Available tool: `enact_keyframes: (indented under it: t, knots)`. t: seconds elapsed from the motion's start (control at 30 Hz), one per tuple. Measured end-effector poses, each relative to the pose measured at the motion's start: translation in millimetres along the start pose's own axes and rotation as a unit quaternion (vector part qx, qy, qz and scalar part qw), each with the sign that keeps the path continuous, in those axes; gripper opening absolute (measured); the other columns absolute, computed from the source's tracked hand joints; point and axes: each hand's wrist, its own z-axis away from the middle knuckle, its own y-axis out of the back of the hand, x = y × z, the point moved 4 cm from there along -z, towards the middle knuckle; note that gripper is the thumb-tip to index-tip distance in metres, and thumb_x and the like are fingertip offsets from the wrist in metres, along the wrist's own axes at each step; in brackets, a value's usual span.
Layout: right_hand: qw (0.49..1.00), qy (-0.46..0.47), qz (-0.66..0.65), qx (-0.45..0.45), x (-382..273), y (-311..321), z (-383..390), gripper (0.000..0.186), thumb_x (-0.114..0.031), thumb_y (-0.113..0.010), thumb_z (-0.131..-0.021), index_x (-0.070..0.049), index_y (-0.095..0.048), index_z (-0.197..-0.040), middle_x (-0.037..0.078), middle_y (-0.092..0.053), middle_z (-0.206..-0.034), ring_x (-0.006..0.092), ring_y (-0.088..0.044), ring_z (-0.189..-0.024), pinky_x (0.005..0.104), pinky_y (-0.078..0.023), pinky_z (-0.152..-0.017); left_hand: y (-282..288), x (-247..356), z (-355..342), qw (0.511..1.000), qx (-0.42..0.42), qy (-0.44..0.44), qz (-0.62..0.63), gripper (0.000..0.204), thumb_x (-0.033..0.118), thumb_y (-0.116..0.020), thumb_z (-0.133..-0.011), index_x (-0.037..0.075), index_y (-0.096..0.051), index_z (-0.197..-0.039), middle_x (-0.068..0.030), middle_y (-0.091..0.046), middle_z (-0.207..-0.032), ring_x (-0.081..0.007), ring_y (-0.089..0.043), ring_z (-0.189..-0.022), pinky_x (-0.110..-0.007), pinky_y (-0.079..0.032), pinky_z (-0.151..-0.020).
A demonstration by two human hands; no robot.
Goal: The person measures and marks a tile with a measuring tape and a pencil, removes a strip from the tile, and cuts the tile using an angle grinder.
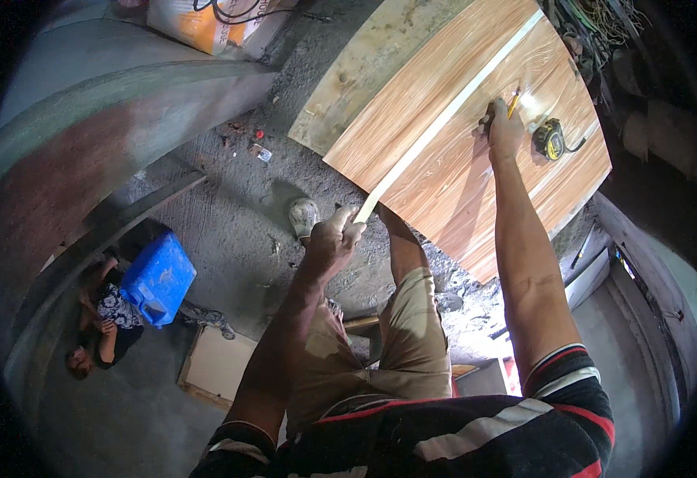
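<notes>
My left hand (339, 231) is closed on the near end of a long pale strip (436, 131), just off the board's near-left edge. The strip stretches across the wood-grain board (436, 187) toward its far edge. A yellow pencil (514, 103) stands tilted in my right hand (506, 134), whose fingers are bent over the board to the right of the strip. Whether those fingers touch the surface is hard to tell. To the right of that hand, a black and yellow tape measure (553, 140) lies on the board with a short dark strap beside it.
A worn, stained panel (356, 72) shows under the board's left side. A blue jerrycan (159, 277) is at the left beside another person (109, 319). An orange and white sack (197, 24) sits at the back left. Tangled wires (611, 20) lie at the far right.
</notes>
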Motion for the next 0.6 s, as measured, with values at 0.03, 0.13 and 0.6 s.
enact_keyframes:
  t: [0.03, 0.13, 0.6]
  knots:
    - [1.000, 0.003, 0.006, 0.007, 0.5, 2.4, -1.0, 0.035, -0.031, -0.062, -0.100, 0.002, -0.064, -0.088, 0.009, -0.060, -0.063, 0.0186, -0.060, -0.045, 0.0338, -0.051, -0.041, -0.1, 4.8, -1.1, 0.999, 0.002, 0.010, -0.033, 0.040, 0.018, -0.068, -0.096, -0.005, -0.062, -0.128, -0.0166, -0.074, -0.093, -0.0216, -0.074, -0.083, -0.034, -0.058, -0.075]
    - [1.000, -0.004, -0.002, -0.001, 0.1, 2.7, 1.1, 0.034, -0.031, -0.063, -0.100, 0.000, -0.064, -0.088, 0.009, -0.060, -0.063, 0.0181, -0.061, -0.047, 0.0333, -0.052, -0.041, 2.4, 10.4, -2.3, 0.996, 0.011, 0.029, -0.087, 0.040, 0.018, -0.070, -0.095, -0.004, -0.063, -0.128, -0.0198, -0.074, -0.090, -0.0227, -0.074, -0.082, -0.034, -0.057, -0.075]
    - [0.999, 0.006, 0.035, 0.006, -0.7, 2.7, 1.1, 0.030, -0.032, -0.062, -0.100, -0.003, -0.064, -0.089, 0.005, -0.058, -0.062, 0.0155, -0.056, -0.045, 0.0325, -0.050, -0.042, 2.2, -27.2, -0.8, 0.989, -0.010, 0.005, -0.145, 0.027, 0.027, -0.066, -0.094, 0.002, -0.068, -0.104, -0.0200, -0.070, -0.091, -0.0390, -0.070, -0.085, -0.047, -0.056, -0.075]
